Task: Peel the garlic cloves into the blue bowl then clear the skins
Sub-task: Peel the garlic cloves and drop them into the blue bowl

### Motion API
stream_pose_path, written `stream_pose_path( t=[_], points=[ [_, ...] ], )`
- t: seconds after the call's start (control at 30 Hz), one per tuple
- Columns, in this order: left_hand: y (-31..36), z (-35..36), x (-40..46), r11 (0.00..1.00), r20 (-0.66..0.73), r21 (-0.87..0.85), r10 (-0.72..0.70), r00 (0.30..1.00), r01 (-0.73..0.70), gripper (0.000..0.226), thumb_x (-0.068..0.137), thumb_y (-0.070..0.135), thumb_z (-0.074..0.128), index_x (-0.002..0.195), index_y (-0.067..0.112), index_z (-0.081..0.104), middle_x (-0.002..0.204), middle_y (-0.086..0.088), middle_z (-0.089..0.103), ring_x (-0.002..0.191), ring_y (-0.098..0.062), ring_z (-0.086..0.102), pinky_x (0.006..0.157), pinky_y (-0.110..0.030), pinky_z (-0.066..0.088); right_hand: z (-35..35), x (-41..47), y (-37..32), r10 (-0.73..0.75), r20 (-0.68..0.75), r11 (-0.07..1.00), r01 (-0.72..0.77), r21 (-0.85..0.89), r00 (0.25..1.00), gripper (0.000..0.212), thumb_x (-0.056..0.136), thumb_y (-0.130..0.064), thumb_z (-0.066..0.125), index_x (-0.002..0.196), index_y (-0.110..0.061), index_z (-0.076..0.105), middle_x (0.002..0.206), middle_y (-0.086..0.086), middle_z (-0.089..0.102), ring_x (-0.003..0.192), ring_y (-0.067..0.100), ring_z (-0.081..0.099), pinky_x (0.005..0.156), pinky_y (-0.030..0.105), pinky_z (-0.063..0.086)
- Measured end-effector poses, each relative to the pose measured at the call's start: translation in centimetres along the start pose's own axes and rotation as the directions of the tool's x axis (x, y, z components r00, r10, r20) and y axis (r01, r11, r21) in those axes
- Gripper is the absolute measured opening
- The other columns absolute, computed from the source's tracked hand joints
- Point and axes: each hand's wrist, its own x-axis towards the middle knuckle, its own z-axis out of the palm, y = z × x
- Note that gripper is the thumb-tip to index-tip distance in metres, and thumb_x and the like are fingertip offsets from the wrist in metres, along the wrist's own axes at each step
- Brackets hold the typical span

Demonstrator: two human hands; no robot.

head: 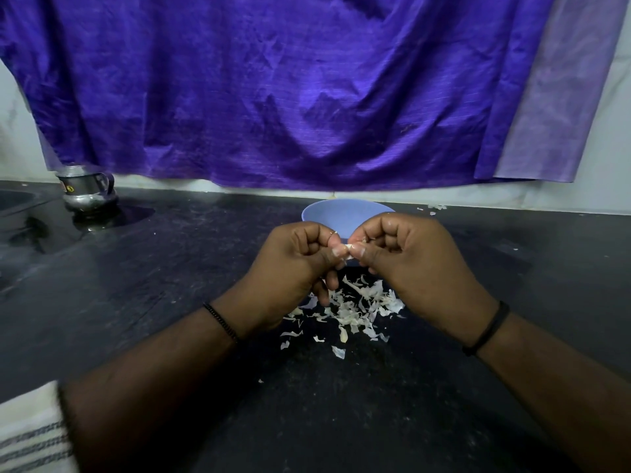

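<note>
A small pale garlic clove (349, 249) is pinched between the fingertips of both hands, just in front of the blue bowl (341, 213). My left hand (297, 268) holds it from the left with curled fingers, and my right hand (406, 254) pinches it from the right. Below the hands a heap of white garlic skins (355, 308) lies scattered on the black counter (170, 285). The bowl's inside is mostly hidden behind my hands.
A steel jug (87, 191) stands at the back left near a sink edge (17, 199). A purple cloth (307, 90) hangs over the wall behind. A few skin flakes (433, 208) lie at the back right. A striped white cloth (30, 435) shows at the lower left.
</note>
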Motion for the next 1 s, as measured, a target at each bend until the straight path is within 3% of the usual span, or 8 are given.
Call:
stream_pose_path(
  t=[0.1, 0.23, 0.4, 0.6, 0.67, 0.77, 0.87, 1.0],
  points=[
    [0.0, 0.1, -0.2, 1.000, 0.010, -0.015, -0.008, 1.000, 0.008, 0.009, 0.094, -0.002, 0.057, 0.085, -0.001, 0.059, 0.066, -0.006, 0.059, 0.051, -0.017, 0.056, 0.040, -0.028, 0.048, 0.2, -0.2, -0.1, -0.049, -0.018, 0.998, 0.048, -0.047, 0.999, 0.007, 0.088, -0.012, 0.074, 0.085, -0.019, 0.072, 0.070, -0.010, 0.070, 0.063, -0.001, 0.062, 0.061, 0.011, 0.044],
    [0.1, 0.3, -0.3, 1.000, -0.017, -0.019, -0.012, 1.000, 0.012, 0.009, 0.094, -0.002, 0.057, 0.085, -0.001, 0.057, 0.066, -0.006, 0.059, 0.052, -0.018, 0.056, 0.042, -0.029, 0.049, 0.6, -0.5, -0.3, -0.124, -0.071, 0.975, 0.109, -0.195, 0.990, 0.006, 0.087, -0.013, 0.074, 0.086, -0.019, 0.072, 0.073, -0.012, 0.069, 0.070, -0.002, 0.063, 0.064, 0.009, 0.045],
    [0.4, 0.5, 0.1, 0.999, -0.018, 0.042, -0.016, 1.000, 0.017, 0.012, 0.097, 0.000, 0.054, 0.086, 0.003, 0.053, 0.070, -0.013, 0.056, 0.051, -0.016, 0.057, 0.039, -0.028, 0.048, 1.2, -0.7, -0.2, -0.254, -0.097, 0.885, 0.191, -0.424, 0.962, 0.002, 0.092, -0.016, 0.067, 0.092, -0.017, 0.065, 0.080, -0.010, 0.066, 0.074, 0.008, 0.061, 0.065, 0.028, 0.050],
    [0.2, 0.5, 0.0, 0.989, -0.043, 0.145, -0.003, 0.999, 0.009, 0.014, 0.099, 0.003, 0.053, 0.086, 0.006, 0.053, 0.061, -0.003, 0.061, 0.052, -0.015, 0.058, 0.042, -0.030, 0.049, 2.1, -1.1, -0.3, -0.371, -0.116, 0.762, 0.231, -0.605, 0.921, 0.005, 0.089, -0.018, 0.058, 0.090, -0.014, 0.061, 0.079, -0.003, 0.059, 0.072, 0.013, 0.044, 0.061, 0.022, 0.021],
    [-0.1, 0.5, 0.0, 0.981, -0.068, 0.195, 0.001, 0.998, 0.012, 0.014, 0.099, 0.005, 0.054, 0.085, 0.008, 0.054, 0.057, -0.001, 0.062, 0.052, -0.020, 0.058, 0.047, -0.038, 0.051, 2.2, -1.2, -0.3, -0.379, -0.124, 0.770, 0.239, -0.592, 0.917, 0.001, 0.089, -0.015, 0.060, 0.089, -0.014, 0.061, 0.076, -0.004, 0.058, 0.069, 0.012, 0.045, 0.060, 0.022, 0.023],
    [-0.3, 0.5, 0.0, 0.964, -0.101, 0.265, 0.018, 0.995, 0.009, 0.016, 0.099, 0.007, 0.055, 0.084, 0.012, 0.054, 0.059, -0.008, 0.063, 0.054, -0.032, 0.059, 0.052, -0.054, 0.052, 2.2, -1.4, -0.3, -0.324, -0.137, 0.853, 0.226, -0.470, 0.936, 0.006, 0.088, -0.012, 0.067, 0.089, -0.015, 0.062, 0.075, -0.007, 0.063, 0.066, 0.011, 0.056, 0.058, 0.028, 0.043],
    [-0.1, 0.3, 0.2, 0.968, -0.118, 0.249, 0.043, 0.992, -0.012, 0.016, 0.099, 0.003, 0.053, 0.085, 0.011, 0.055, 0.069, -0.015, 0.065, 0.058, -0.023, 0.063, 0.051, -0.045, 0.055, 2.5, -1.5, -0.5, -0.288, -0.131, 0.889, 0.214, -0.404, 0.949, 0.007, 0.086, -0.015, 0.072, 0.088, -0.017, 0.066, 0.078, -0.009, 0.068, 0.068, 0.008, 0.063, 0.061, 0.032, 0.052],
    [0.0, 0.4, 0.3, 0.980, -0.089, 0.200, 0.021, 0.996, -0.003, 0.016, 0.099, 0.003, 0.053, 0.085, 0.010, 0.054, 0.067, -0.012, 0.061, 0.057, -0.021, 0.059, 0.047, -0.034, 0.051, 2.2, -1.1, -0.4, -0.133, -0.194, 0.974, 0.092, -0.209, 0.972, 0.012, 0.084, -0.011, 0.074, 0.086, -0.019, 0.066, 0.071, -0.012, 0.068, 0.068, 0.000, 0.065, 0.059, 0.011, 0.047]
  ],
)
